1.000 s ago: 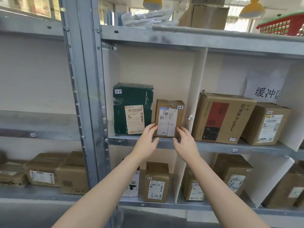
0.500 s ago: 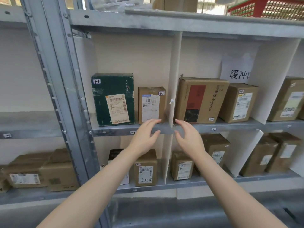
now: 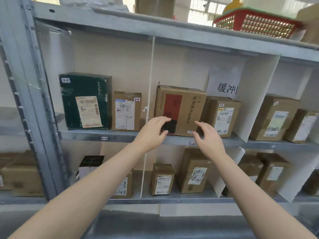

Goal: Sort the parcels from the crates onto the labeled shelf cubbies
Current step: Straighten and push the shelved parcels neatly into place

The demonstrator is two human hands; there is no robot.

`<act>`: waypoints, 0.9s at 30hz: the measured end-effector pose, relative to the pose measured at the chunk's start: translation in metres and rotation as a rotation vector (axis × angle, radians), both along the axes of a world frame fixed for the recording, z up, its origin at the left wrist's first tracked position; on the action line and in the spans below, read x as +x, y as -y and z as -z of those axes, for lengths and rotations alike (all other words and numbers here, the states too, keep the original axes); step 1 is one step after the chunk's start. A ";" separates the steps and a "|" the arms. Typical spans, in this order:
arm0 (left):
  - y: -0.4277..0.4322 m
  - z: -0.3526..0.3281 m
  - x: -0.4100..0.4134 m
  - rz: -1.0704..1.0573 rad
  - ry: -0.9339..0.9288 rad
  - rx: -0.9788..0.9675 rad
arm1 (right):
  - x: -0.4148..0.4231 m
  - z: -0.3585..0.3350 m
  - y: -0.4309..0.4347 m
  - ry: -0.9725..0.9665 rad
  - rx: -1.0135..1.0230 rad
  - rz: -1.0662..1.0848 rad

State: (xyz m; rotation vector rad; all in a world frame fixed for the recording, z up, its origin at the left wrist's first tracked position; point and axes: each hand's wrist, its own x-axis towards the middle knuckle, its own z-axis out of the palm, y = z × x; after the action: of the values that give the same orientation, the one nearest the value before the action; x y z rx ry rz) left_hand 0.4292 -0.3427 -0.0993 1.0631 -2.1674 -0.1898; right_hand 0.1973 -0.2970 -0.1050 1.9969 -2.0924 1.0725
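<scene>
A small brown parcel tagged 1-1 stands in the left cubby beside a dark green box. My left hand and my right hand hover empty in front of the shelf edge, fingers loosely curved, holding nothing. Both hands float before the cubby to the right, where a brown box with a red panel and a second brown parcel tagged 1-2 stand.
A white divider separates the two cubbies, another closes the right one. More parcels fill the lower shelf and the far right cubby. A red basket sits on top. A grey upright post stands left.
Both hands let go of the small 1-1 parcel, which stays in the left cubby, and drew back and to the right. The view swung rightward.
</scene>
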 end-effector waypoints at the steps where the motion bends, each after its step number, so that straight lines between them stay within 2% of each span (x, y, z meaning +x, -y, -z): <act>1: 0.002 0.002 -0.006 -0.035 0.005 -0.004 | -0.007 -0.001 0.005 -0.013 0.010 -0.013; 7: 0.011 0.017 -0.031 -0.249 -0.098 0.062 | -0.030 0.000 0.036 -0.089 0.002 -0.081; 14: 0.012 0.025 -0.040 -0.319 -0.091 0.130 | -0.037 0.006 0.046 -0.055 0.004 -0.153; 22: 0.015 0.022 -0.045 -0.322 -0.087 0.109 | -0.040 0.005 0.051 -0.006 0.013 -0.166; 27: 0.006 0.023 -0.060 -0.232 0.019 0.003 | -0.059 0.009 0.027 0.007 -0.087 -0.163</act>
State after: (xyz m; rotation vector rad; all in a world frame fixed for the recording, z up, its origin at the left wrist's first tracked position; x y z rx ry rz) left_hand 0.3687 -0.3486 -0.1223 1.3112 -2.0405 -0.0770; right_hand 0.1383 -0.3241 -0.1137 2.1542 -1.8777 1.1751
